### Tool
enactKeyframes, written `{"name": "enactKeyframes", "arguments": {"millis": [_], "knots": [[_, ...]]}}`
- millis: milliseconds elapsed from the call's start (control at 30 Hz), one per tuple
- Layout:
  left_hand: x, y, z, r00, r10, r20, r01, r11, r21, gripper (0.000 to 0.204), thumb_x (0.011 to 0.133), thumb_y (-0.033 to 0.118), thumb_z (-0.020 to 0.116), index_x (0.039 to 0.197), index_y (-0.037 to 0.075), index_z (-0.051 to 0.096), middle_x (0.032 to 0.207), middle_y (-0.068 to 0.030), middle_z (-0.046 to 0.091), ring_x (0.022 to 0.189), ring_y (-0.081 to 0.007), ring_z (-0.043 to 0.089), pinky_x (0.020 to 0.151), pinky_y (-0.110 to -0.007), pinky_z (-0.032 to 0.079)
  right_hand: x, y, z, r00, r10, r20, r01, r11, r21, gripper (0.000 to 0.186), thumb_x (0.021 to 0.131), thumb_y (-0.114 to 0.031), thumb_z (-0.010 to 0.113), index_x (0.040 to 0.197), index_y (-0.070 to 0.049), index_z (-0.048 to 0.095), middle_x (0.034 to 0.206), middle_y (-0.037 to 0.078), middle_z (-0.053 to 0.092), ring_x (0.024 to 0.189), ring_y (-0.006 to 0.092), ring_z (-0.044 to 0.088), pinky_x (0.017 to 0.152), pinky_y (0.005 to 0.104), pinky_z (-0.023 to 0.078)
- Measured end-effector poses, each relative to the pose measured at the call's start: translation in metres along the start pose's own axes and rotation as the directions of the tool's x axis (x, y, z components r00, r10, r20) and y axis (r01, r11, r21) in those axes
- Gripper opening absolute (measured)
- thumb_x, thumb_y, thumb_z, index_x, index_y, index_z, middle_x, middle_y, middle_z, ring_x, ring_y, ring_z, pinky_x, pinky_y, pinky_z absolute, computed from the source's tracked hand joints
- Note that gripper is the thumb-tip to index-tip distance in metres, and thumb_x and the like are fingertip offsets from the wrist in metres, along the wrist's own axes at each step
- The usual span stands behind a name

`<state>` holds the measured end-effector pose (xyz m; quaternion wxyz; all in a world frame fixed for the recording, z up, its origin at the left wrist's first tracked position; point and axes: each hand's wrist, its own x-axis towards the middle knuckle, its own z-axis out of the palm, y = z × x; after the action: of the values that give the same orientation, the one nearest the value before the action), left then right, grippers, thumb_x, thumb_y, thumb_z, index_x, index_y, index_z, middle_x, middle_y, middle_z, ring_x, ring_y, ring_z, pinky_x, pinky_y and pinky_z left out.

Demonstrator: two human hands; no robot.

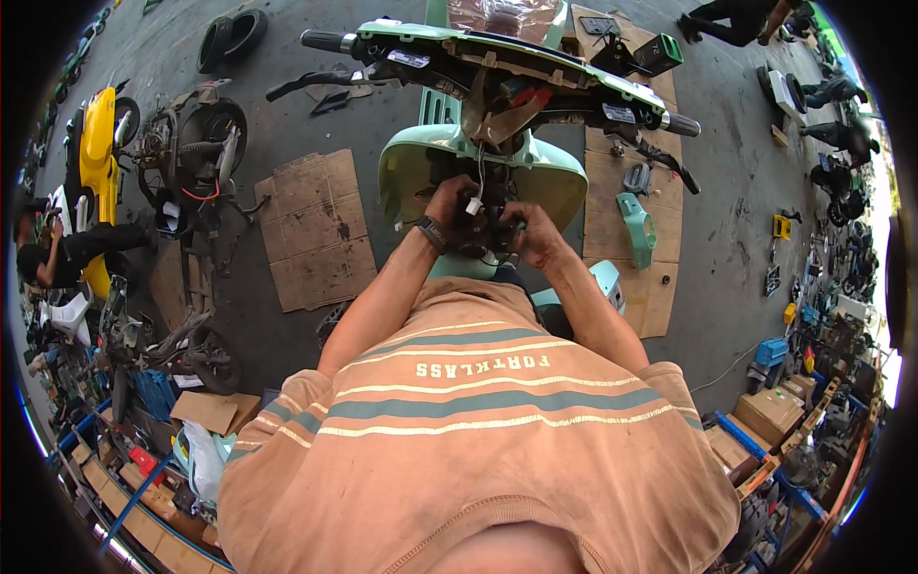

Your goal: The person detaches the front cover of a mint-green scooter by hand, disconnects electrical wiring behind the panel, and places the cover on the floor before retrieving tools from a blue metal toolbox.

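In front of me stands a mint-green scooter with its front opened up, its leg shield curving round a dark cavity. My left hand reaches into that cavity, its fingers bent round something dark that I cannot make out. Close by on the right, my right hand is closed, fingers curled; what it grips is hidden. Between the hands, a white plug connector hangs on thin wires from above. The handlebar spans overhead with its cover off and cables showing.
Flattened cardboard lies on the left floor; more cardboard on the right bears a mint-green panel. A stripped motorcycle and a yellow one stand left, near a seated person. Loaded shelves are behind.
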<state>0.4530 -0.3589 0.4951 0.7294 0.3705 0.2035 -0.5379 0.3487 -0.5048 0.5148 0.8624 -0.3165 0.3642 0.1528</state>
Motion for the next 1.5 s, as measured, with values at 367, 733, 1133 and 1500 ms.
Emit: {"name": "enactKeyframes", "arguments": {"millis": [367,733,1133,1500], "knots": [[-0.003,-0.041,-0.032,0.901,0.433,0.033,-0.359,0.699,0.619,0.026,0.087,0.022,0.059,0.106,0.004,0.063,0.105,-0.0144,0.067,0.094,-0.0261,0.067,0.077,-0.036,0.053,-0.025,0.008,-0.021,0.978,-0.2,-0.065,0.161,0.909,-0.385,0.021,0.073,0.0,0.057,0.095,0.0,0.058,0.086,0.006,0.056,0.075,0.0173,0.054,0.063,0.0296,0.045],[0.006,-0.027,0.0,0.882,0.437,-0.178,-0.303,0.814,0.496,0.036,0.084,0.026,0.061,0.113,0.004,0.059,0.083,-0.0079,0.063,0.076,-0.0204,0.062,0.065,-0.036,0.052,-0.056,0.016,-0.017,0.989,-0.06,-0.137,0.029,0.975,-0.22,0.058,0.075,0.009,0.051,0.132,0.001,0.047,0.093,0.011,0.059,0.079,0.0203,0.06,0.071,0.0309,0.053],[0.015,-0.011,-0.004,0.997,0.007,0.082,0.018,0.951,-0.307,0.013,0.091,0.022,0.047,0.09,0.01,0.052,0.07,-0.0025,0.053,0.056,-0.0124,0.045,0.049,-0.026,0.037,-0.051,-0.017,-0.005,0.979,-0.068,-0.191,-0.06,0.805,-0.59,0.042,0.076,0.005,0.054,0.119,0.002,0.054,0.09,0.009,0.059,0.076,0.0193,0.057,0.063,0.0364,0.048],[0.016,-0.009,0.007,0.997,0.049,-0.061,-0.064,0.956,-0.285,0.01,0.086,0.02,0.053,0.084,0.01,0.053,0.069,-0.0025,0.053,0.053,-0.0114,0.044,0.048,-0.026,0.036,-0.018,-0.021,-0.006,0.983,0.141,-0.118,-0.178,0.889,-0.422,0.022,0.087,-0.012,0.056,0.107,-0.006,0.06,0.088,0.008,0.063,0.085,0.0209,0.06,0.073,0.0476,0.05]]}}
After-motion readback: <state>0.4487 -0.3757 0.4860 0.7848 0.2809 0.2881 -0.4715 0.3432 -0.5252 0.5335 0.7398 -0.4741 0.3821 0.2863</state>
